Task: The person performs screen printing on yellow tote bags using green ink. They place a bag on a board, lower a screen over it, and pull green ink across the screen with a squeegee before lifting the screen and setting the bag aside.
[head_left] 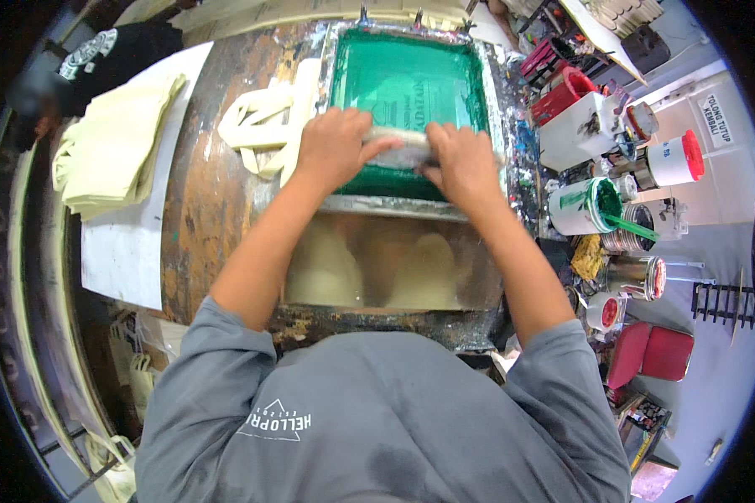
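A printing screen point(394, 206) lies on the worktable, its mesh covered with green ink point(411, 63) around a lighter printed design. Across its near part stretches a pale-handled squeegee point(404, 151). My left hand point(334, 151) is closed around the squeegee's left end, thumb toward the middle. At the other end, my right hand point(466, 168) grips it too, with fingers bent over the top. The blade's lower edge is mostly hidden. A cream cloth bag point(304, 105) pokes out from under the screen's left side, its strap handles looped on the table.
On the left, a stack of cream bags point(113, 147) rests on a white board point(134, 260). A person point(117, 63) is beyond it. Along the right stand a green ink bucket point(572, 210), a white container point(570, 134) and several jars. The stained wooden table point(214, 184) lies beneath.
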{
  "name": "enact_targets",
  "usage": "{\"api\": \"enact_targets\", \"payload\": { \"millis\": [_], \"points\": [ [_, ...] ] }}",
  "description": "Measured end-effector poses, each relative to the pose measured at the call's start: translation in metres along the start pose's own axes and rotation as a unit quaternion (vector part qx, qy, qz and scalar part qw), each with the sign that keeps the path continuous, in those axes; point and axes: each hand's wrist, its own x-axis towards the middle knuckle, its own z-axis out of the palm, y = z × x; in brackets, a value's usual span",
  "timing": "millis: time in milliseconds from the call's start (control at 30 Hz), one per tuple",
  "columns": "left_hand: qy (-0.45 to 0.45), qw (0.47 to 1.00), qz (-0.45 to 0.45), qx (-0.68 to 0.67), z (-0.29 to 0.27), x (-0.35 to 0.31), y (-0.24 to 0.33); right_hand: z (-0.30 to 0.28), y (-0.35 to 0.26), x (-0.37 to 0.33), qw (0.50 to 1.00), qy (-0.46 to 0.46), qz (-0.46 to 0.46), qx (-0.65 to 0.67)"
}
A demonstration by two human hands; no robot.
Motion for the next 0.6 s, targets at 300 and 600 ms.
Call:
{"api": "enact_targets", "payload": {
  "millis": [300,600],
  "points": [
    [-0.015,0.976,-0.215,-0.032,-0.003,-0.159,-0.037,0.007,-0.037,-0.054,0.999,0.027,0.042,0.003],
    [0.232,0.801,-0.331,-0.442,-0.054,-0.058,0.002,-0.098,-0.017,0.017,0.982,0.186,-0.010,-0.030]
  ]
}}
